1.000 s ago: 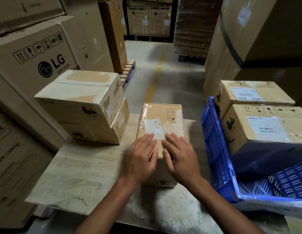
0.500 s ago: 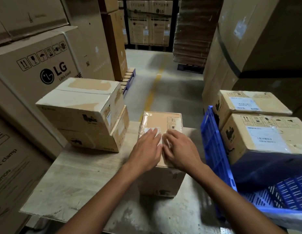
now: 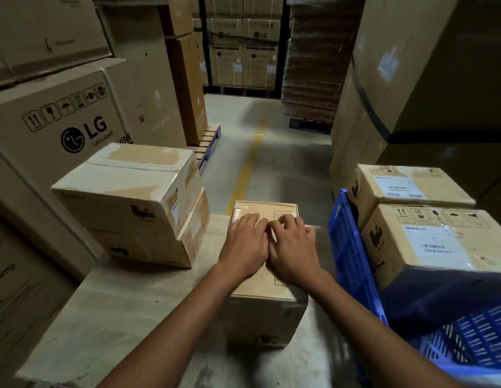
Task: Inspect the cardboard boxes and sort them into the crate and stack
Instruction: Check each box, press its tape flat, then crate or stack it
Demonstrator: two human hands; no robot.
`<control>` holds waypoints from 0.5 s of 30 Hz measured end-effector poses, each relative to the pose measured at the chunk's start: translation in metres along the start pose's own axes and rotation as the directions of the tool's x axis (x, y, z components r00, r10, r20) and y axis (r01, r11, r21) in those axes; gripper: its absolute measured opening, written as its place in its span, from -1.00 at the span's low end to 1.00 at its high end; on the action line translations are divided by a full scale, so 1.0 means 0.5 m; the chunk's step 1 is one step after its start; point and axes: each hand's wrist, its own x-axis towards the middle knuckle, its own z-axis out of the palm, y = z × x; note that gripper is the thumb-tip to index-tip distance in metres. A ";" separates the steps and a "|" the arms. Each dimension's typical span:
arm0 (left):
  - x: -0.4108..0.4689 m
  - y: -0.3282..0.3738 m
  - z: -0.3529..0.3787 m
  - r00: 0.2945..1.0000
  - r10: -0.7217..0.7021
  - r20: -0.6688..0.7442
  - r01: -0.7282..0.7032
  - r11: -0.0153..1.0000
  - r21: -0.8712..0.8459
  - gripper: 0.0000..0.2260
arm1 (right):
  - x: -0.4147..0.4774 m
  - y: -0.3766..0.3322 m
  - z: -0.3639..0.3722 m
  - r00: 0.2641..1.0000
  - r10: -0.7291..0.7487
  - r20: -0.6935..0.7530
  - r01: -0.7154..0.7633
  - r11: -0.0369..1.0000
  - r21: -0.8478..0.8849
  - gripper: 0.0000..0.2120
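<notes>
Warehouse aisle, dim, with big cartons piled on both sides; a pale table (image 3: 117, 317) in front carries the work. One box (image 3: 260, 315) stands on it under both hands, and this is the one being checked.

Left of the box, a stack (image 3: 131, 208) of two boxes sits one on the other. Right of the box, a blue crate (image 3: 352, 261) holds two more. So four look sorted, as I judge it. The box itself seems to be at the inspect step, and going to crate or stack is not yet done. I see no other loose one near it.

Both forearms reach forward over the box. The left hand (image 3: 245, 243) lies palm down on its top with fingers fairly straight, pressing flat and gripping nothing. The right hand (image 3: 292, 249) lies touching the left, with knuckles bent and fingertips on the top. Whether they pinch tape or a label I cannot tell.
</notes>
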 end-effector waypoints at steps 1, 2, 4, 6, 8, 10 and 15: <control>0.002 -0.003 0.007 0.999 -0.010 0.039 0.009 1.000 0.008 -0.64 | 0.000 0.003 0.006 0.999 0.007 0.044 -0.008 1.000 0.023 -0.61; 0.004 -0.006 0.011 0.998 -0.016 0.064 0.014 1.000 0.025 -0.61 | 0.002 0.007 0.010 0.995 0.008 0.100 -0.012 0.999 0.044 -0.54; 0.014 -0.012 0.007 0.997 0.001 0.076 -0.005 0.999 0.044 -0.60 | 0.006 0.013 0.010 0.987 -0.011 0.160 -0.001 0.997 0.077 -0.48; 0.025 -0.029 -0.003 0.996 0.069 0.050 -0.071 0.996 0.045 -0.64 | 0.006 0.018 0.011 0.989 -0.023 0.146 0.011 0.997 0.082 -0.51; 0.026 -0.049 -0.008 0.992 0.124 -0.004 -0.125 0.992 -0.026 -0.70 | 0.002 0.018 0.011 0.998 0.009 0.056 -0.018 0.987 0.160 -0.55; 0.017 -0.066 0.001 0.991 0.066 -0.119 -0.086 0.982 -0.169 -0.71 | -0.003 0.016 0.009 0.988 0.153 -0.016 -0.140 0.938 0.317 -0.49; 0.008 -0.082 0.020 0.818 -0.563 0.116 0.500 0.597 -0.628 -0.55 | -0.019 0.042 0.036 0.743 0.475 0.472 -0.627 0.247 0.739 -0.14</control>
